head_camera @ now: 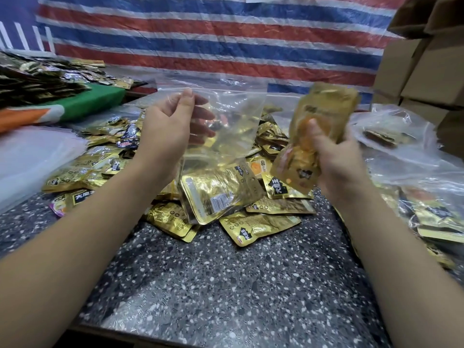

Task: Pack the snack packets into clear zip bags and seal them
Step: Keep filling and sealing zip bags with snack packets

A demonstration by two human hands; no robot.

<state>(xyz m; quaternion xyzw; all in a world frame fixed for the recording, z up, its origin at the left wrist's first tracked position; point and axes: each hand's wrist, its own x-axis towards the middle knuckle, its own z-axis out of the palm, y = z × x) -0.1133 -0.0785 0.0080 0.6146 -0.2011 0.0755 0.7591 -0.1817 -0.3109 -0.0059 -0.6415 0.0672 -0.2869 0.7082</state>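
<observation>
My left hand [168,124] holds a clear zip bag [226,136] up by its top edge, thumb outside and fingers showing through the plastic. One gold snack packet [216,197] lies at the bag's bottom. My right hand [336,159] grips a small stack of gold snack packets [313,131], upright and blurred, just right of the bag's mouth. A heap of loose gold packets [261,222] covers the speckled table [226,285] under both hands.
Filled clear bags [411,151] lie at the right, with cardboard boxes [421,64] stacked behind them. At the left are a pile of dark packets [35,79] on green cloth [95,99] and a white plastic stack [30,156]. A striped tarp [226,38] hangs behind.
</observation>
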